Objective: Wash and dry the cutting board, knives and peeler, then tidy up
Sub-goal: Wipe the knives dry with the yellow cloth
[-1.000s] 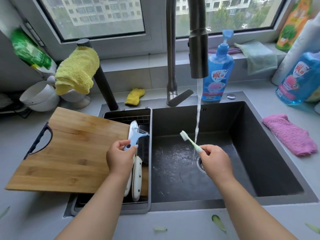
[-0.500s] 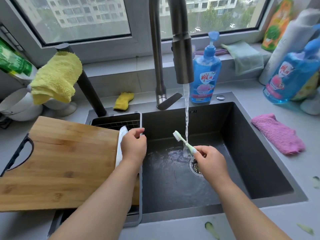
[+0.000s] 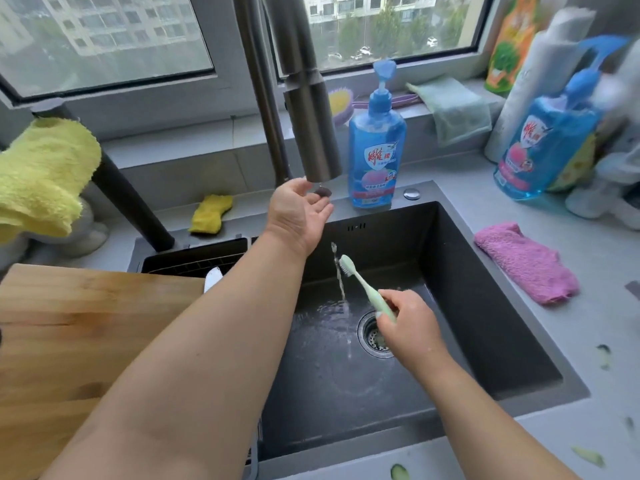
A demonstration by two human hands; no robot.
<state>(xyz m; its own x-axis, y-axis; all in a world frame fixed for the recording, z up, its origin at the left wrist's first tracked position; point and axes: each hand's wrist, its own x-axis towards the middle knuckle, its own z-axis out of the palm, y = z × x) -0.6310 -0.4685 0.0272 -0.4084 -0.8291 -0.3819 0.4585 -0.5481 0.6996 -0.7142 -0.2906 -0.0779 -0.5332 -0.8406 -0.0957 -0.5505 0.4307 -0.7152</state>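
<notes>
Grey counter (image 3: 519, 202) surrounds a dark sink (image 3: 485, 306) set below a window (image 3: 104, 46) that looks out on apartment blocks. On the far side stand a blue soap bottle (image 3: 376, 147) and, to the right, a second blue bottle (image 3: 547, 150); a pink cloth (image 3: 526, 263) lies right of the sink and a yellow sponge (image 3: 211, 213) far left. Inside the sink, a thin trickle falls toward the drain (image 3: 374, 336). The cutting board (image 3: 69, 341) rests near left, over a dark rack (image 3: 194, 259). The left hand (image 3: 298, 211) is up beneath the faucet (image 3: 308, 116), fingers loosely spread, holding nothing. The right hand (image 3: 408, 323) grips a green toothbrush (image 3: 363, 289) over the drain.
</notes>
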